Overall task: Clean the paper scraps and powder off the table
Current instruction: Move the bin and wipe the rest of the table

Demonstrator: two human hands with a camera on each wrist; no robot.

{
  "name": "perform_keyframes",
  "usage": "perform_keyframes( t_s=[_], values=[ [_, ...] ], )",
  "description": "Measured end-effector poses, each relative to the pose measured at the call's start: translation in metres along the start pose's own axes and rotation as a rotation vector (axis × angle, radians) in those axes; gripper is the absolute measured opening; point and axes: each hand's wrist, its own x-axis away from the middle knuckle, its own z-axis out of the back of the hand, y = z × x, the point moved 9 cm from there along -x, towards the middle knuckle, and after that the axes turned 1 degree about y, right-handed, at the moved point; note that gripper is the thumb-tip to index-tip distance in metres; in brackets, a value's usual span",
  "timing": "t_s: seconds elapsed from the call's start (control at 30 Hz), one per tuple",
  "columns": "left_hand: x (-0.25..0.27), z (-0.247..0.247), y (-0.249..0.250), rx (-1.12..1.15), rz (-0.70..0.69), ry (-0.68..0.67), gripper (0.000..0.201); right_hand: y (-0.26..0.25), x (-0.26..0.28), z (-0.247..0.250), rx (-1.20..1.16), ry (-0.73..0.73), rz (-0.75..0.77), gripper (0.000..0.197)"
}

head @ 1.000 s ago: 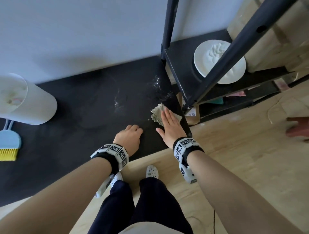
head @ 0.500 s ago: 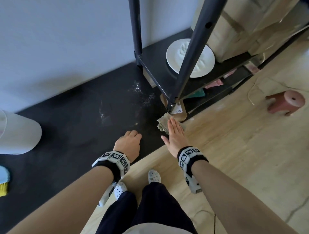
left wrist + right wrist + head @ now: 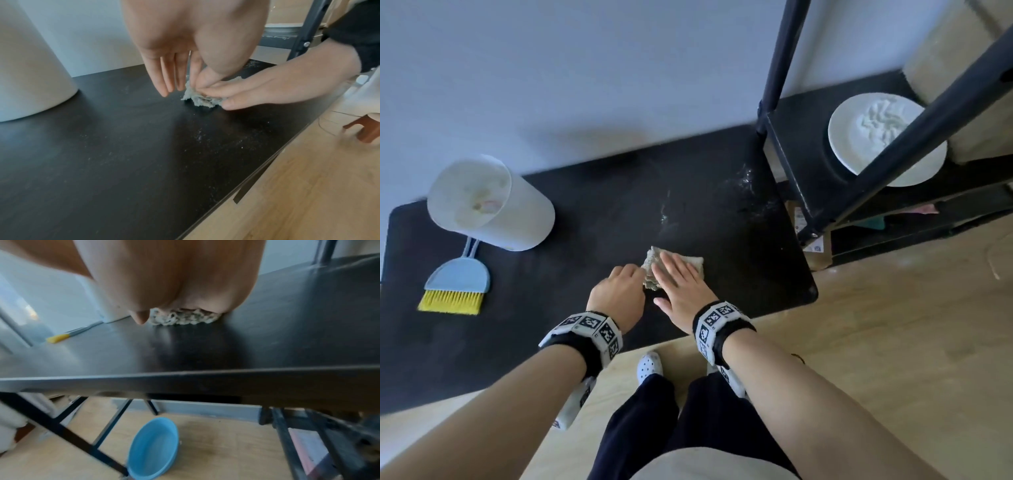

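A crumpled grey-green cloth (image 3: 692,261) lies on the black table (image 3: 551,325), near its front right part. My right hand (image 3: 677,278) lies flat on top of the cloth, fingers straight. In the left wrist view my left hand (image 3: 197,84) pinches the cloth's (image 3: 197,100) left edge between thumb and forefinger, while the other fingers hang straight. White powder streaks (image 3: 664,216) lie beyond the cloth, with more powder (image 3: 745,178) by the shelf leg. Fine specks (image 3: 199,138) dot the table nearer the front edge. The right wrist view shows the cloth (image 3: 185,318) under my palm.
A white bin (image 3: 493,205) lies on its side at the table's left, with a blue brush with yellow bristles (image 3: 453,284) in front of it. A black shelf frame (image 3: 893,113) with a white plate (image 3: 859,137) stands at the right. A blue basin (image 3: 154,446) sits on the floor under the table.
My right hand has slid the cloth left from the table's right front corner toward the middle. My left hand has come up to the cloth's edge and taken hold of it.
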Motion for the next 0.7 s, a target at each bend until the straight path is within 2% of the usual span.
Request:
perform_keyframes(
  t_s=[0.1, 0.27, 0.33, 0.4, 0.47, 0.57, 0.7],
  values=[
    [-0.001, -0.002, -0.005, -0.005, 0.024, -0.002, 0.034, 0.044, -0.002, 0.023, 0.029, 0.044, -0.089, 0.061],
    [-0.005, -0.004, -0.001, 0.025, 0.001, -0.017, 0.027, 0.154, 0.035, 0.063, -0.053, 0.109, -0.494, 0.065],
    [-0.006, -0.003, -0.006, 0.026, -0.01, -0.017, 0.027, 0.164, 0.044, 0.063, -0.061, 0.111, -0.588, 0.068],
    [-0.006, -0.003, -0.016, 0.037, -0.011, -0.026, 0.028, 0.151, 0.036, 0.058, -0.068, 0.123, -0.636, 0.07],
    [-0.003, -0.004, -0.031, 0.041, -0.005, -0.037, 0.028, 0.12, 0.014, 0.052, -0.042, 0.123, -0.573, 0.068],
    [0.0, -0.005, -0.059, 0.039, 0.018, -0.037, 0.029, 0.05, -0.029, 0.042, 0.011, 0.105, -0.347, 0.066],
    [0.005, -0.003, -0.101, 0.074, 0.084, 0.003, 0.029, -0.058, -0.069, 0.006, 0.072, -0.012, -0.08, 0.067]
  ],
)
